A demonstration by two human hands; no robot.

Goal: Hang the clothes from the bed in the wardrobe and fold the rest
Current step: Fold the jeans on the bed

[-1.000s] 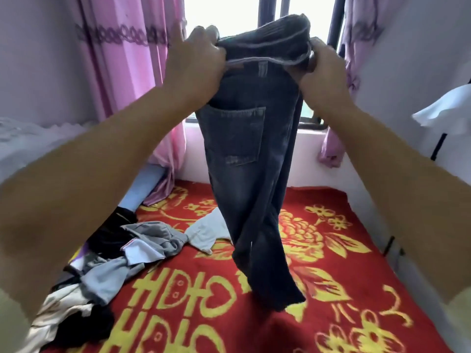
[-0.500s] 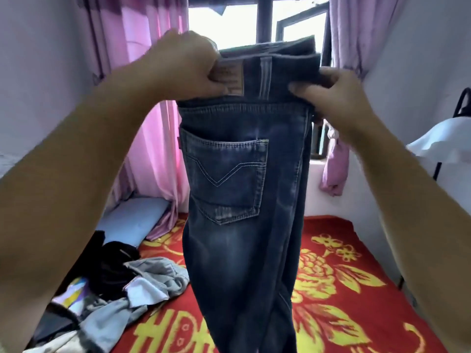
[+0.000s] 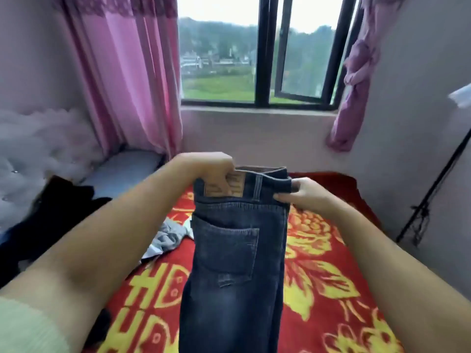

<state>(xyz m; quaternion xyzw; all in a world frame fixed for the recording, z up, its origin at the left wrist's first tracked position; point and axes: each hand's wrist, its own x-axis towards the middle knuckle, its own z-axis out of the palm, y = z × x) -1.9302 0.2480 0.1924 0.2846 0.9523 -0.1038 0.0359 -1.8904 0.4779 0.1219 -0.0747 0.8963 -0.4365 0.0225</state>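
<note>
Lowered from window height, the jeans point(image 3: 229, 263) hang lengthwise toward me over the bed point(image 3: 331, 276), waistband pinched by my left hand point(image 3: 209, 169) and right hand point(image 3: 303, 197).

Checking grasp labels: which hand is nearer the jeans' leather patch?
Left. The left hand grips the waistband with fingers on the leather patch; the right hand pinches the jeans at the waistband's opposite end.

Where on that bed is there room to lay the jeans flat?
Right of the jeans, the red blanket lies bare to the wall. The left is crowded: a grey garment beside the jeans, dark clothes by the pillow.
</note>
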